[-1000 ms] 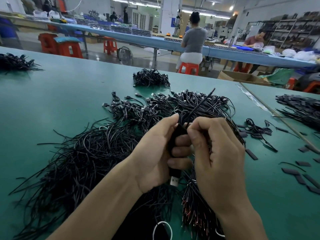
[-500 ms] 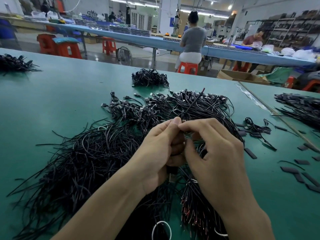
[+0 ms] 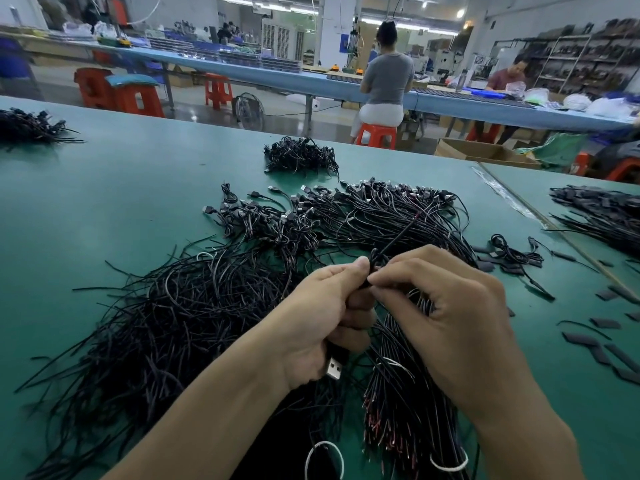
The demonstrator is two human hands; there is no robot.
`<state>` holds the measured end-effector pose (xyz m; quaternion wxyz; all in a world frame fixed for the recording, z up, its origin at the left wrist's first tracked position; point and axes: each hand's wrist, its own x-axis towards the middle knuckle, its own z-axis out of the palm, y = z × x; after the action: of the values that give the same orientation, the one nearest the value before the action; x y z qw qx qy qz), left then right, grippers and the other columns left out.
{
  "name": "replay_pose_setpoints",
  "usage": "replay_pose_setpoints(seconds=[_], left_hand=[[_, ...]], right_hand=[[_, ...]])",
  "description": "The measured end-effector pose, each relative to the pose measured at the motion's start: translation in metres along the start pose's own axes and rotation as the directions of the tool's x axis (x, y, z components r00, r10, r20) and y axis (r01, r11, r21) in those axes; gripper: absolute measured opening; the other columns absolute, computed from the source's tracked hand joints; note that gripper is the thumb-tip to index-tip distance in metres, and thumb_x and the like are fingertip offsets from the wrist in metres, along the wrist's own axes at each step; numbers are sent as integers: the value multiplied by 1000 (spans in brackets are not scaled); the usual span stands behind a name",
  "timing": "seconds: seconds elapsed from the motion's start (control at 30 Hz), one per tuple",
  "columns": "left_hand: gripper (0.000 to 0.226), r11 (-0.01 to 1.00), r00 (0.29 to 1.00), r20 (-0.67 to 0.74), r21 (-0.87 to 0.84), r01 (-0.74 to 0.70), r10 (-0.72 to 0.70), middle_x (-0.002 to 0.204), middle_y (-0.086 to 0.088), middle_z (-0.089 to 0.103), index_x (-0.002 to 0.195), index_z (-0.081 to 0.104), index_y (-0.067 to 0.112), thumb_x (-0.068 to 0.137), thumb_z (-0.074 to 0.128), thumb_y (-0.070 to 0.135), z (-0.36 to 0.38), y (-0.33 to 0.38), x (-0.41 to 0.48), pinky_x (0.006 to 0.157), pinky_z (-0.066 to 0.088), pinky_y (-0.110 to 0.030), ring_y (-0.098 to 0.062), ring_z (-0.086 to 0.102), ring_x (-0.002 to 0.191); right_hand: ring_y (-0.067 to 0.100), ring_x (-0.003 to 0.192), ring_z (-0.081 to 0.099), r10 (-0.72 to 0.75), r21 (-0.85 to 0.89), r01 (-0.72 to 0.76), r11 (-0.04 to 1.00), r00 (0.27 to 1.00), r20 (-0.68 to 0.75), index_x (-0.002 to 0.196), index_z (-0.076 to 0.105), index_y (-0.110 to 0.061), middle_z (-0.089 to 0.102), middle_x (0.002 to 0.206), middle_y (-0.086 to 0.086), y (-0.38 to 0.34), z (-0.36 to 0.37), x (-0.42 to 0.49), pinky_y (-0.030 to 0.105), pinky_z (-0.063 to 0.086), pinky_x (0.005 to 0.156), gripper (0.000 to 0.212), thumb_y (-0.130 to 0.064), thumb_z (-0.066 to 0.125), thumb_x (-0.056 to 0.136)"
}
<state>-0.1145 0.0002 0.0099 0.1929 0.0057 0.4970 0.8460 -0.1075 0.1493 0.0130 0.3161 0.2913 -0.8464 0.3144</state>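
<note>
The fingers [image 3: 358,318] of the left hand [image 3: 311,327] were curled round a black USB cable [image 3: 335,368], its plug poking out below. The right hand [image 3: 460,327] pinched the cable's looped top. Both were above the cable heap [image 3: 194,306], near the bench [image 3: 104,202]'s front edge.

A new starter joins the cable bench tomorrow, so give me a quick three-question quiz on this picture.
1. True or false: the left hand grips a USB cable with its metal plug sticking out below the fist.
2. The flat black sleeve pieces lie: A) left of the loose cable pile; B) right of it; C) in the left hand.
3. What does the right hand pinch between thumb and forefinger?
Key: 1 true; 2 B; 3 the same USB cable.
</note>
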Motion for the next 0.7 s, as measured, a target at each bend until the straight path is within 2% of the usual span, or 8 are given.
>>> replay_pose_setpoints(seconds=[0.23,0.37,0.43,0.47,0.53,0.6,0.7], left_hand=[[42,999,1000,-5,36,5,-5,56,6,30,66,58,17,105,47,29,4,-2,-1,32,20,-10,-3,21,43],[38,1000,998,-52,10,-26,26,53,7,30,71,52,16,106,45,29,6,-3,0,31,20,-13,-4,21,42],[40,996,993,-87,-34,-81,77,54,7,31,69,52,17,106,44,30,8,-4,0,32,22,-14,-5,22,44],[43,991,987,-102,-33,-130,126,54,7,35,67,58,18,105,45,31,9,-5,0,33,23,-15,-5,25,44],[47,965,959,-108,59,-257,262,53,11,45,67,69,25,106,43,34,11,-7,0,37,30,-15,-3,37,45],[46,924,927,-80,146,-353,367,55,15,51,71,70,31,106,41,35,11,-8,-1,41,35,-13,0,45,47],[38,882,895,-52,208,-423,442,67,9,61,84,72,28,106,42,35,11,-7,-4,44,38,-14,-1,51,54]], right_hand=[[2,90,61,27,-20,-27,999,1000,-2,97,71,-23,65,91,-18,-4,3,-1,14,47,80,25,-3,76,83],[-1,82,58,149,-27,-150,988,988,-29,90,61,-28,59,82,-24,-13,13,0,5,39,74,25,-6,72,86],[0,73,60,253,73,-247,966,963,-95,82,58,-26,62,75,-18,-18,18,0,4,40,64,27,-4,71,86],[-2,69,62,305,187,-279,942,944,-126,80,59,-24,64,75,-16,-21,20,0,2,41,58,27,0,71,86],[-8,59,62,379,404,-291,867,912,-158,81,62,-18,68,79,-16,-27,21,2,2,43,49,24,5,69,86],[-6,59,64,420,502,-295,813,895,-153,85,66,-17,70,78,-14,-30,21,4,5,47,50,21,4,71,86],[1,63,67,445,519,-316,795,884,-144,84,69,-24,72,77,-12,-30,18,6,10,50,56,20,-5,75,85]])
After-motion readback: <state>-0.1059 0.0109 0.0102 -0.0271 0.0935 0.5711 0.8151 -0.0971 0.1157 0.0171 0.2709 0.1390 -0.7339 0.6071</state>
